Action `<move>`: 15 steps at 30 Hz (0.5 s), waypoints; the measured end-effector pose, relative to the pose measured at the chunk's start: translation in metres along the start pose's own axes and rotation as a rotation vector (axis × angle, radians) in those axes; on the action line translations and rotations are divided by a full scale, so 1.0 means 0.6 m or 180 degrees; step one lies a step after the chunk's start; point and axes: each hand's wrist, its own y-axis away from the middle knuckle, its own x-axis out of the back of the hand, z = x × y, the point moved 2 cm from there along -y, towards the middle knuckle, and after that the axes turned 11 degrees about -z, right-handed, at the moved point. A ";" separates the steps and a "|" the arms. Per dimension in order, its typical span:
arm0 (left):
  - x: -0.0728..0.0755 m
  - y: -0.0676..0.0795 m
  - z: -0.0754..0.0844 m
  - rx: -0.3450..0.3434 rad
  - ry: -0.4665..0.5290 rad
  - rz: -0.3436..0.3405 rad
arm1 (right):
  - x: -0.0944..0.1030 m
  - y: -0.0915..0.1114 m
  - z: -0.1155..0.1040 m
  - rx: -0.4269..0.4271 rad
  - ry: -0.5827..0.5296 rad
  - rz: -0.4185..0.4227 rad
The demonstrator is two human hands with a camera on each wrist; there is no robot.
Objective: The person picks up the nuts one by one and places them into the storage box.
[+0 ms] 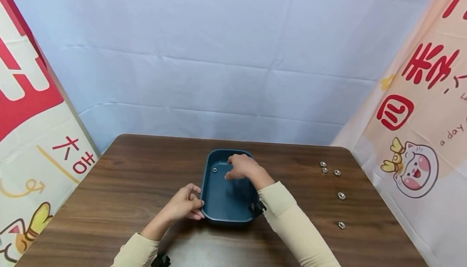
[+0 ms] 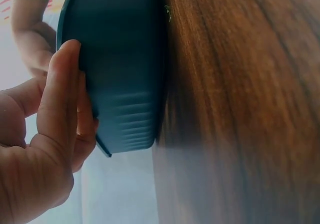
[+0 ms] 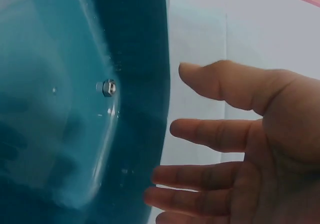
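Note:
A dark blue-green tray (image 1: 226, 202) stands on the wooden table. Inside it, near the left wall toward the back, lies one metal hex nut (image 1: 214, 170), also visible as a nut (image 3: 109, 87) in the right wrist view. My left hand (image 1: 187, 203) touches the tray's left side near the front; in the left wrist view its fingers (image 2: 62, 91) are at the rim and outer wall. Above the tray's back right part is my right hand (image 1: 241, 166). Its thumb and fingers (image 3: 210, 134) are spread apart, holding nothing.
Several more hex nuts (image 1: 341, 196) lie scattered on the right part of the wooden table (image 1: 146, 169). A pale blue cloth (image 1: 219, 76) hangs behind the table, with printed banners (image 1: 412, 108) at both sides.

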 end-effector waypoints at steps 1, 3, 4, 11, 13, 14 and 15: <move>0.000 -0.001 0.000 -0.0013 0.0007 0.0003 | 0.002 0.003 0.003 0.0023 -0.0014 -0.0005; 0.001 -0.002 0.000 -0.0030 0.0029 0.0005 | 0.007 0.011 0.009 0.0036 -0.0033 0.0006; 0.001 -0.003 0.000 -0.0037 0.0036 0.0006 | 0.009 0.015 0.012 0.0029 -0.0037 0.0026; 0.003 -0.006 -0.004 -0.0041 0.0079 0.0015 | 0.015 0.040 0.038 -0.0030 -0.0097 0.0215; 0.004 -0.007 -0.005 -0.0032 0.0081 0.0016 | 0.015 0.045 0.045 -0.0041 -0.0108 0.0223; 0.004 -0.007 -0.006 -0.0031 0.0085 0.0011 | 0.015 0.048 0.048 -0.0052 -0.0110 0.0230; 0.005 -0.008 -0.006 -0.0034 0.0081 0.0006 | 0.015 0.050 0.051 -0.0072 -0.0122 0.0239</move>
